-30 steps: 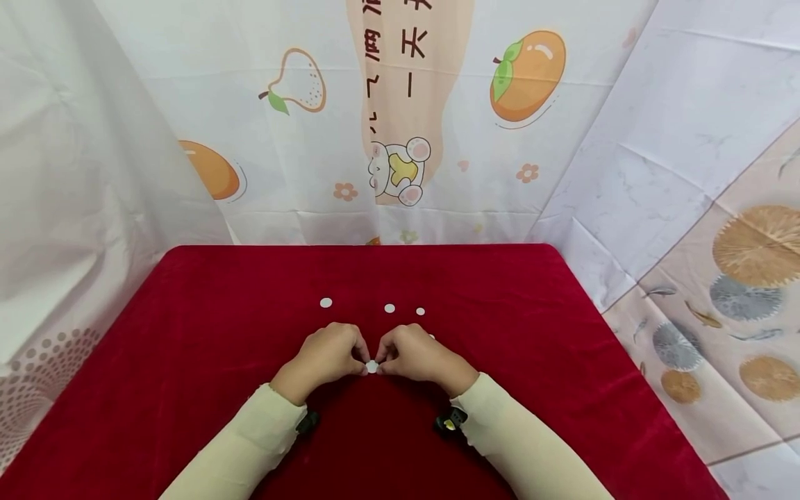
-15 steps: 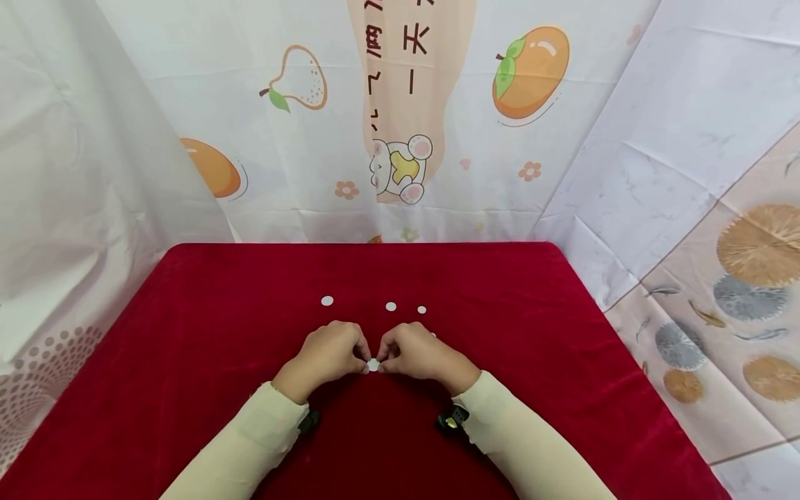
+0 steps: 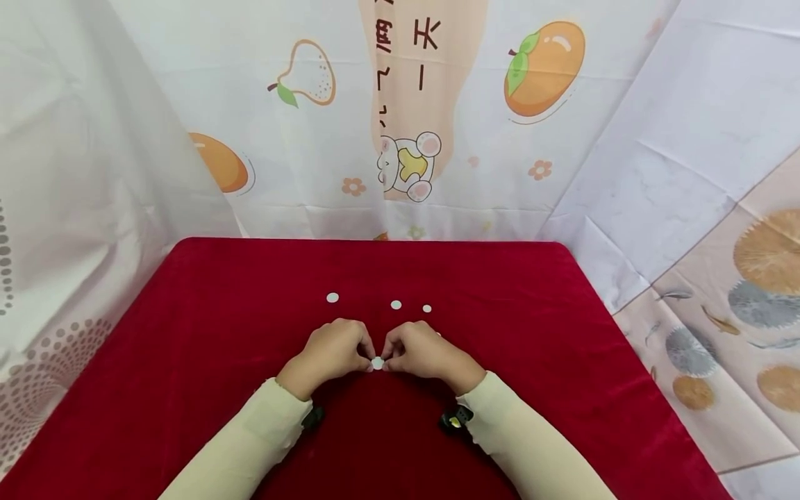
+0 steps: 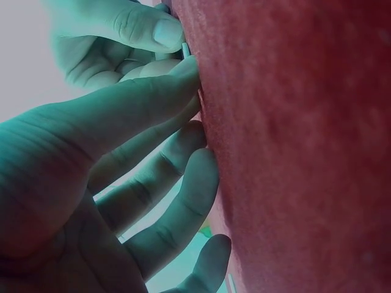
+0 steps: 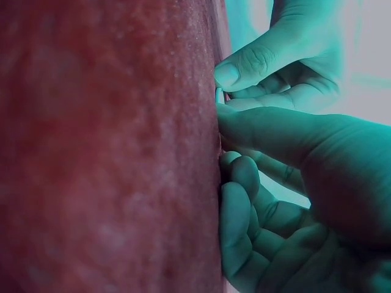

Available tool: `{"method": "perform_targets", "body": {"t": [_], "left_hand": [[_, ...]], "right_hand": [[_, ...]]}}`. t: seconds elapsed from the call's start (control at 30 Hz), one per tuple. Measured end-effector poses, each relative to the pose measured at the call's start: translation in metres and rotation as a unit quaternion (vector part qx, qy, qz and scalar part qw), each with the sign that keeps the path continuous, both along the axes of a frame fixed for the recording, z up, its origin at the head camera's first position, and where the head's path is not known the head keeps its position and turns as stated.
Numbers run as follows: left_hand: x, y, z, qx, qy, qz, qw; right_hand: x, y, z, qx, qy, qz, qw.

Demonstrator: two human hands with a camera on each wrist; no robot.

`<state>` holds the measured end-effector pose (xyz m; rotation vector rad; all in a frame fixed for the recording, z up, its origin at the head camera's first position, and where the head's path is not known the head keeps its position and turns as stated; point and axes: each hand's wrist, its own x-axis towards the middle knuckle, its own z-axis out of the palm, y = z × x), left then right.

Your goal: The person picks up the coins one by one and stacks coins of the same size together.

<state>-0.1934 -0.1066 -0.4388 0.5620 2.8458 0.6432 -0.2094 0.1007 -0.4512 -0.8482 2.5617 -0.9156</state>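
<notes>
I'm seeing the left hand (image 3: 330, 353) and right hand (image 3: 428, 353) pinching opposite edges of a small white disc (image 3: 378, 363), down at the red-clothed counter (image 3: 250, 278). I'm flagging two risks: uneven pressure could tip it loose, and the right hand shifting could knock the partly hidden white piece (image 3: 439, 335).

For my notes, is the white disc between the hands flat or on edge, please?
Flat: from above, the white disc shows its round face; the wrist views show its edge.

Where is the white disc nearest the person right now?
In the head view, the white disc is below and slightly left of centre, between the left hand and the right hand, touching both.
</notes>
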Motion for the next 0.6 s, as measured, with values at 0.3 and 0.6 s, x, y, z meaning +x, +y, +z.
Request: {"method": "perform_targets", "body": {"t": [0.3, 0.6], "left_hand": [[-0.0029, 0.0028, 0.0027, -0.005, 0.013, -0.002, 0.9999], [0.0004, 0.0019, 0.0025, 0.001, -0.010, 0.007, 0.9999]], "right_hand": [[-0.0012, 0.0028, 0.0054, 0.004, 0.002, -0.004, 1.000], [-0.0001, 0.0019, 0.0008, 0.012, -0.002, 0.000, 1.000]]}}
